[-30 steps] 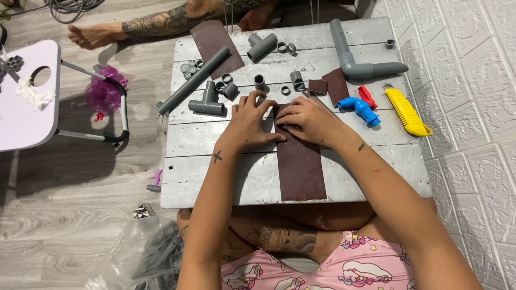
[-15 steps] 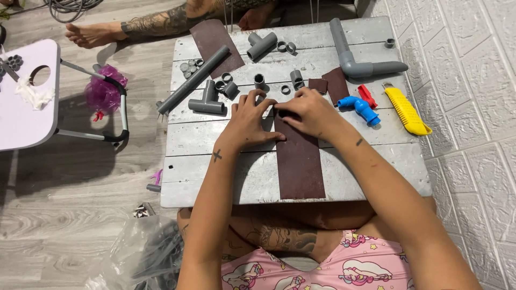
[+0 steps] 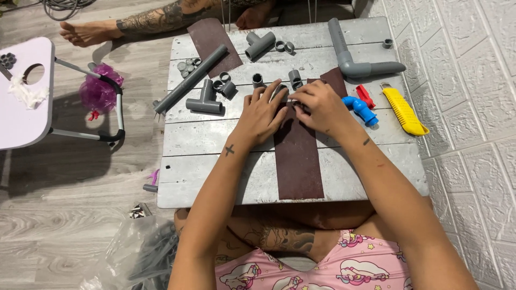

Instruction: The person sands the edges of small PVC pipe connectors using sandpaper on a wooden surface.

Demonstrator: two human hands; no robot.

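Observation:
My left hand (image 3: 262,111) lies flat with fingers spread on the upper end of a long dark brown sandpaper strip (image 3: 297,161), which runs down the middle of a grey plank table (image 3: 204,177). My right hand (image 3: 321,105) rests beside it on the same strip. Its fingertips are pinched on a small grey pipe fitting that is mostly hidden under them. The two hands almost touch at the fingertips.
Around the hands lie a long grey pipe (image 3: 191,79), grey tee fittings (image 3: 205,100) (image 3: 259,44), several small couplings (image 3: 294,78), an elbowed pipe (image 3: 355,63), a blue elbow (image 3: 359,109), a red piece (image 3: 365,95) and a yellow utility knife (image 3: 404,111). Another person's tattooed leg (image 3: 134,24) lies beyond the table. A small white table (image 3: 21,123) stands at left.
My right hand has slid a little toward the far end of the sandpaper strip. My left hand has stayed pressed on the strip.

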